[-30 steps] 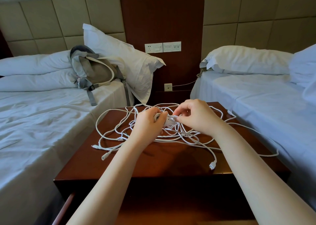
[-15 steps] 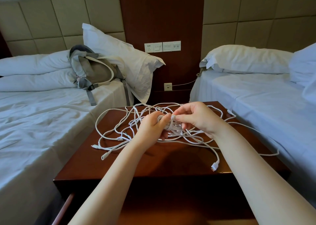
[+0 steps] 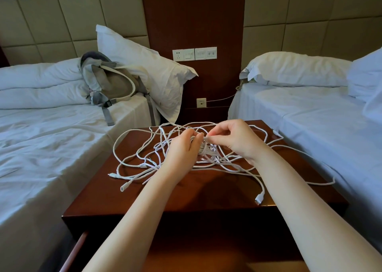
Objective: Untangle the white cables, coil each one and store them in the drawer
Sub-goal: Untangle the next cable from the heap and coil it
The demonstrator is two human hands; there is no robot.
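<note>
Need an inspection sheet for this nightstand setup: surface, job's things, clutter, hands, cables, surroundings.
Surface: dark wooden nightstand, cables spread across its top.
Job's things: white cables in one loose tangle; drawer below looks pulled open.
Clutter: grey backpack on the left bed.
Grippers: left hand grips the tangle's bunched middle; right hand pinches a strand beside it.
Cables: one loop overhangs the nightstand's right edge; plug lies near the front edge.
Surroundings: right bed, pillows, wall sockets.
</note>
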